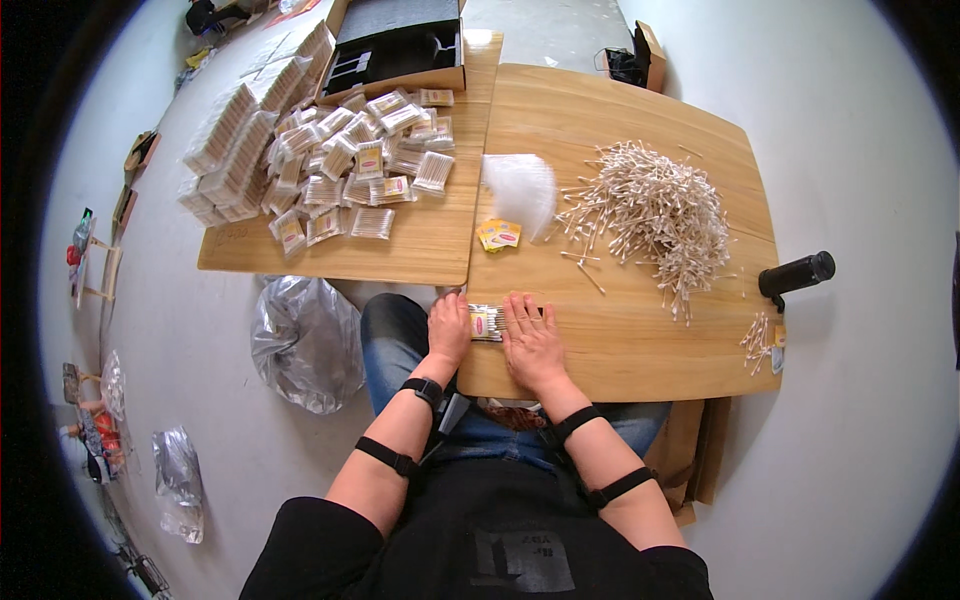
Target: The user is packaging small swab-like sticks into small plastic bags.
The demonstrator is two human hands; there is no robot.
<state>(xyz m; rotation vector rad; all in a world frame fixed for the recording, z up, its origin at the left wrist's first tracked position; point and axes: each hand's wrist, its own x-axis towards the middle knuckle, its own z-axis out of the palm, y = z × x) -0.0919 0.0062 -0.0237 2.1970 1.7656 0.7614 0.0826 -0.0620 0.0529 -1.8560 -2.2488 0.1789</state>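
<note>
A small clear pack of cotton swabs with a yellow and red label lies at the near left edge of the right-hand tabletop, between my two hands. My left hand is against its left end, fingers pointing forward and close together. Across its right part my right hand lies flat with the fingers stretched out, hiding that end. Beyond them are a few yellow label cards and a fanned stack of clear plastic bags. A big heap of loose cotton swabs spreads to the right.
On the left tabletop sit a pile of filled swab packs, stacked bundles and an open cardboard box. A black cylinder and some loose swabs are at the right edge. A grey plastic bag stands below left.
</note>
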